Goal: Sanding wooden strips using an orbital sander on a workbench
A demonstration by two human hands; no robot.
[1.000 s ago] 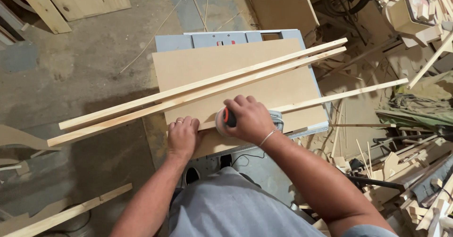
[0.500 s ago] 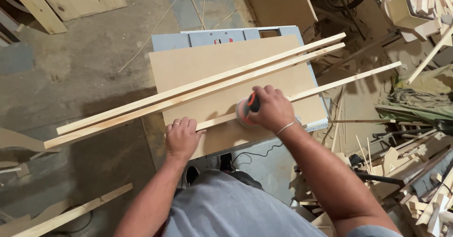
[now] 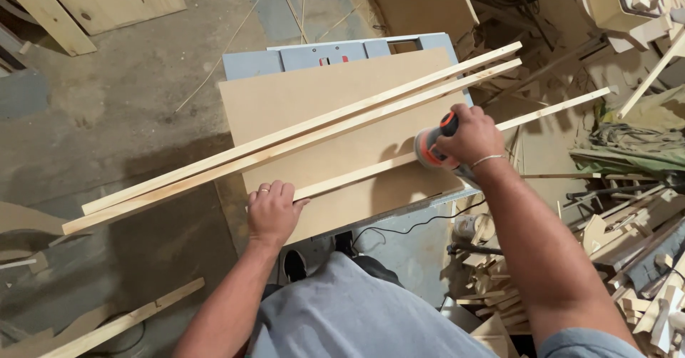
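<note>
— Item held? Position?
— Orange-and-black hand sander (image 3: 432,146), gripped by right hand (image 3: 467,135), fingers curled tight around it; pressed on thin pale wooden strip (image 3: 357,176).
— Left hand (image 3: 271,212)?
— Flat on strip's near end, fingers spread open, nothing grasped.
— Surface, room?
— Tan fibreboard panel (image 3: 314,101) on grey desk (image 3: 250,62); dusty workshop floor (image 3: 114,108), scrap timber about.

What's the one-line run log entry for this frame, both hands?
left hand: flat on near end of wood strip | right hand: gripping orange-black sander on strip | base: brown board | beside: two long strips
</note>
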